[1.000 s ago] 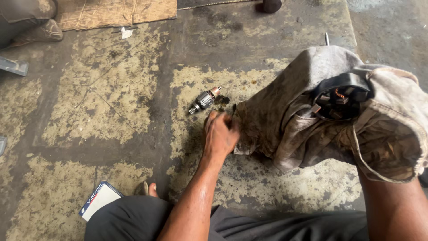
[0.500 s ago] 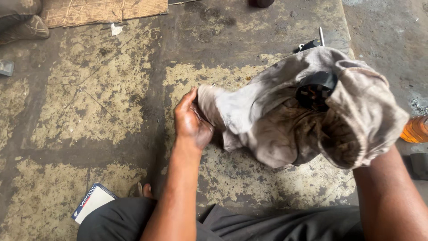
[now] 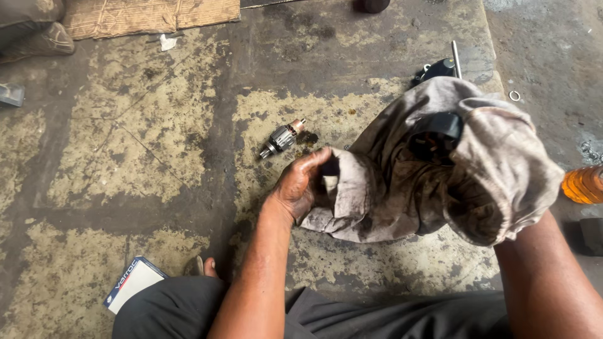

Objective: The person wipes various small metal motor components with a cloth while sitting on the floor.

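Fingers of the left hand (image 3: 301,188) are curled shut on the near-left edge of a grimy grey rag (image 3: 389,188), pinching a fold of it. The right hand is buried in the cloth at the right, so its grip cannot be told; only the forearm shows below. A black part (image 3: 440,132) peeks out of the rag's top. Compared with half a second ago, the left hand sits further right and higher, and the small motor armature (image 3: 282,138) on the stained concrete floor (image 3: 125,157), then covered, lies bare just beyond the knuckles. To the far right an orange bottle (image 3: 583,184) pokes in. Near left, a flat white and blue box (image 3: 133,282) rests beside the dark trouser knee. A sheet of brown cardboard (image 3: 151,16) lies at the far left edge.
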